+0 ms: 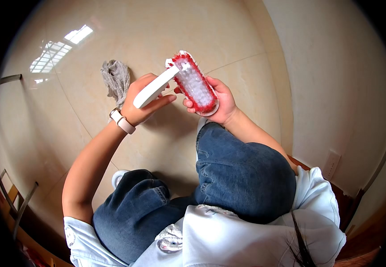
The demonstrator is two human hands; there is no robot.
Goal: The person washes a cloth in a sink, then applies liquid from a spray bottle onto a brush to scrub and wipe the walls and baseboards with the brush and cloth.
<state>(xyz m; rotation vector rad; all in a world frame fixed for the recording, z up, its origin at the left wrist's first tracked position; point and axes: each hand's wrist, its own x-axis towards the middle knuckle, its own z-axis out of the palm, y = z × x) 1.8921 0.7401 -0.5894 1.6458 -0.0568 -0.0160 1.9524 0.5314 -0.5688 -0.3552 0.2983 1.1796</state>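
My right hand (222,100) is closed around an oval scrub brush (197,86), bristle side up, with red bristles round the edge and pale, whitish ones in the middle. Its white base shows at the near end, against my palm. My left hand (148,93), with a pale-strapped watch at the wrist, grips a white, flat, bar-like handle (156,86). The tip of that handle overlaps the far end of the bristles; whether the two are joined I cannot tell. My left fingers are partly hidden behind the handle, and the thumb points toward the brush.
A crumpled grey cloth (116,80) lies on the glossy tiled floor (219,31), just beyond my left wrist. A white wall (335,80) with a socket plate (332,163) rises at the right. Metal legs (26,209) stand at the left edge. My bent knees are below the hands.
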